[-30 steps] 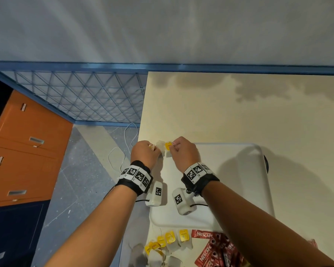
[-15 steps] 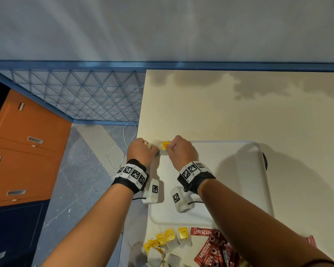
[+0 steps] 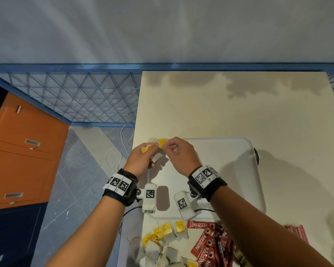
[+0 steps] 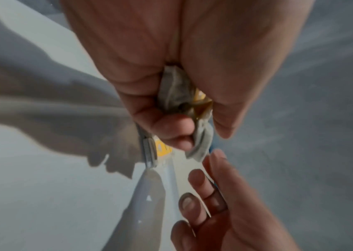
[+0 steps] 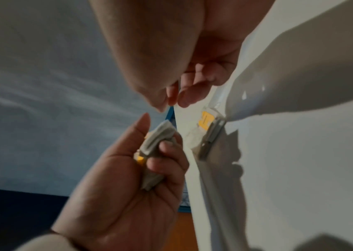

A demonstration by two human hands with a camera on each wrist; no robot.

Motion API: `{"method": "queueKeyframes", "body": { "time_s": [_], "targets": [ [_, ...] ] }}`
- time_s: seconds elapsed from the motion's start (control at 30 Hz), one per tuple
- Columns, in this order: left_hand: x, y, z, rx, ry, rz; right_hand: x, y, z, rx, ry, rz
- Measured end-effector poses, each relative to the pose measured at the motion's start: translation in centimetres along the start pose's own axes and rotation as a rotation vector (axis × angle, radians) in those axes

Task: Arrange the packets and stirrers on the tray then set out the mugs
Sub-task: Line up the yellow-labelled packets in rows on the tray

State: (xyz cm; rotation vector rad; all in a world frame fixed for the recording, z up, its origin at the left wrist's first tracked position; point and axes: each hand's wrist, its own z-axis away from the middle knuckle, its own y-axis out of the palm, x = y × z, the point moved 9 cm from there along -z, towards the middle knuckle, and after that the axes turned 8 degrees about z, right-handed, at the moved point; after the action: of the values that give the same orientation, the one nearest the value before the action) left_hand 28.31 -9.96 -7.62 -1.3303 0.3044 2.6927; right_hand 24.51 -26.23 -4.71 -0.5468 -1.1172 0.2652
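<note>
Tea bags [image 3: 156, 158], small paper sachets with yellow tags, are the thing in hand: a bunch of them is held in the left hand [image 3: 141, 160], above the tray's [image 3: 229, 151] far left corner, while one tea bag already laid down [image 3: 161, 142] lies on the tray at that same corner. Such bags are judged to be very light, soft and easily crumpled, with thin paper that could tear and strings that could tangle; each is best taken by a light pinch at its edge or its tag and peeled off the bunch singly. The left hand is turned palm inward with its fingers [image 5: 166, 147] curled round the bunch, thumb up beside it. The right hand [image 3: 178, 155] is held just beside it, empty as far as can be seen, thumb and forefinger drawn close together with the other fingers loosely curled; whether the tips are touching a bag cannot be told. More tea bags [image 3: 162, 239] and red Nescafe sachets [image 3: 210, 241] are left on the table [image 3: 239, 108] off the tray's near edge.
</note>
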Motion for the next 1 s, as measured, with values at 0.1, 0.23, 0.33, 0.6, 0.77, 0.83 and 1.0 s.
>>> {"method": "queueKeyframes", "body": {
  "time_s": [0.1, 0.23, 0.33, 0.6, 0.77, 0.83, 1.0],
  "targets": [
    [0.5, 0.9, 1.0, 0.066, -0.060, 0.095, 0.2, 0.0, 1.3, 0.030, -0.027, -0.139],
    [0.8, 2.1, 2.5, 0.200, -0.105, 0.207, -0.4, 0.1, 2.9, 0.065, -0.036, -0.195],
    [0.7, 2.6, 3.4, 0.292, -0.086, 0.227, -1.7, 0.2, 3.6, 0.078, 0.000, -0.206],
    [1.0, 1.9, 3.9, 0.216, -0.019, -0.016, -2.8, 0.6, 4.9, 0.174, 0.022, -0.202],
    [1.6, 1.6, 3.2, 0.099, -0.008, -0.086, -3.1, 1.0, 4.4, 0.191, 0.016, -0.123],
    [1.6, 1.5, 2.9, 0.062, -0.026, -0.031, -3.3, 0.9, 3.8, 0.182, 0.027, -0.138],
    [1.4, 1.6, 2.5, 0.059, -0.085, 0.182, -3.9, -0.5, 1.4, 0.051, 0.045, -0.124]
  ]
}}
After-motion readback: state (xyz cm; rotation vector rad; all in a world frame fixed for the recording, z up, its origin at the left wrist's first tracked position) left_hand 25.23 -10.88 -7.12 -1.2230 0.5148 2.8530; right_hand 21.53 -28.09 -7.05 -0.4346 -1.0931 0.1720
